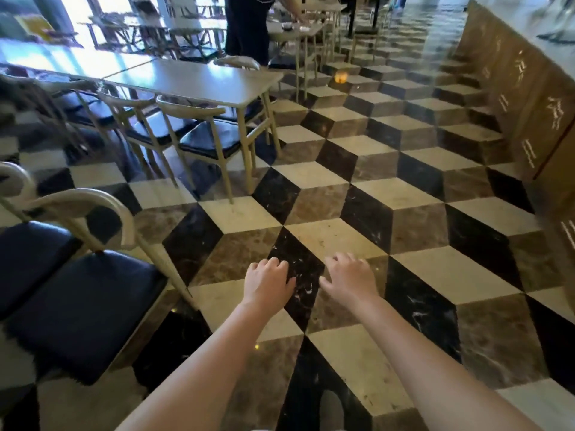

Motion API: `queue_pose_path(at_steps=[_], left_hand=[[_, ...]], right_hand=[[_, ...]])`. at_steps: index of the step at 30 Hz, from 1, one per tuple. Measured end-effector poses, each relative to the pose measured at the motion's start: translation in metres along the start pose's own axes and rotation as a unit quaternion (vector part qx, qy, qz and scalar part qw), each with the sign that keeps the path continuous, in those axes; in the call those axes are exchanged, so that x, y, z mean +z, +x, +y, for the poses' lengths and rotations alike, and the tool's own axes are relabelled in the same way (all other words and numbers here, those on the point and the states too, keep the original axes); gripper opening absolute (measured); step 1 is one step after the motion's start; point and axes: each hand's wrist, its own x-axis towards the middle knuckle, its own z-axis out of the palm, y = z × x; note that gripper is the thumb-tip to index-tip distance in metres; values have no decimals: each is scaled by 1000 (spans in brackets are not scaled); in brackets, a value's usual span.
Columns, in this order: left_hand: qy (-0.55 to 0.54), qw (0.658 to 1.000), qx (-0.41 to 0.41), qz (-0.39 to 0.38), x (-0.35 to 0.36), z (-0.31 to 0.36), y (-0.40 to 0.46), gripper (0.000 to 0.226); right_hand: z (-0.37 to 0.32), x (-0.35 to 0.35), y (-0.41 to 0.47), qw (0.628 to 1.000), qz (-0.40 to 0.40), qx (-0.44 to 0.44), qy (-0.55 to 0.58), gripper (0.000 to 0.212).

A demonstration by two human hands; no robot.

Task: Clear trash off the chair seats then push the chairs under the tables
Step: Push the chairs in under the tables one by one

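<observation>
Both hands, left hand (268,283) and right hand (348,279), hover spread and empty over the floor; near chair (84,309) at left sits out with a bare seat, 2 chairs (205,136) at the bench (199,80) look half-tucked, so pushing probably remains.

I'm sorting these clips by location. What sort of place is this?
Most likely a restaurant or café dining hall: rows of matching tables with dark-cushioned chairs, dishes on a far table, and a long wooden counter along the patterned floor.
</observation>
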Motion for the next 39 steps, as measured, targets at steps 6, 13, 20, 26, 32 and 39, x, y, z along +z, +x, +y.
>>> queue_pose_path(at_steps=[6,13,20,26,32,39], left_hand=[[5,994,-108,16,3,-13,84,30],[7,982,-188,3,13,-64,163,34],[3,977,-213,13,6,-149,279,36],[19,969,-247,9,-20,-231,363,41],[22,947,-321,19,-14,-309,397,39],[30,885,-462,37,-2,-398,445,41]], right_hand=[[21,-4,124,996,-27,-91,-5,34],[4,18,242,983,-73,-167,8,39],[-35,23,395,974,-48,-220,-11,36],[-89,17,512,964,-54,-258,-35,40],[-151,40,601,944,-79,-320,-13,41],[-240,78,716,891,-90,-444,4,41]])
